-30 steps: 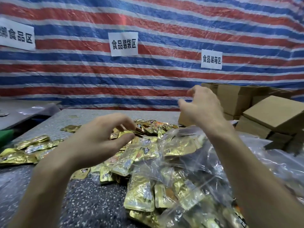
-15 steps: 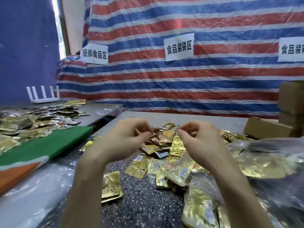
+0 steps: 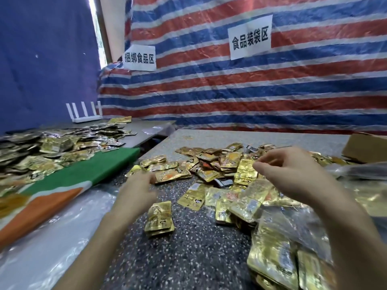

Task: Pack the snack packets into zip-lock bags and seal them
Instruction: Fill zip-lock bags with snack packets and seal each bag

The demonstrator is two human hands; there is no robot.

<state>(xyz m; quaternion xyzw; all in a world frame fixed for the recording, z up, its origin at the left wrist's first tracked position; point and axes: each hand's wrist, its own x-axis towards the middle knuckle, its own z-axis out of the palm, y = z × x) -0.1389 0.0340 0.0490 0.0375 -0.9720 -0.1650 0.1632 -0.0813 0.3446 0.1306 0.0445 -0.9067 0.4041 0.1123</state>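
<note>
I see gold foil snack packets (image 3: pixel 245 172), some printed orange and black, dark tabletop (image 3: pixel 188 258) speckled white; tarp (image 3: pixel 230 91) striped red, blue and white, white signs (image 3: pixel 250 37) lettered black; green and orange cloth (image 3: pixel 88 174), plain blue sheet (image 3: pixel 41 59)

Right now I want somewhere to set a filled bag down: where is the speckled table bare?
Bare: the near speckled table between the small packet stack and the bagged packets on the right; also the far strip between the packet heap and the striped tarp. Crowded: the heap itself and the left-hand table.
</note>
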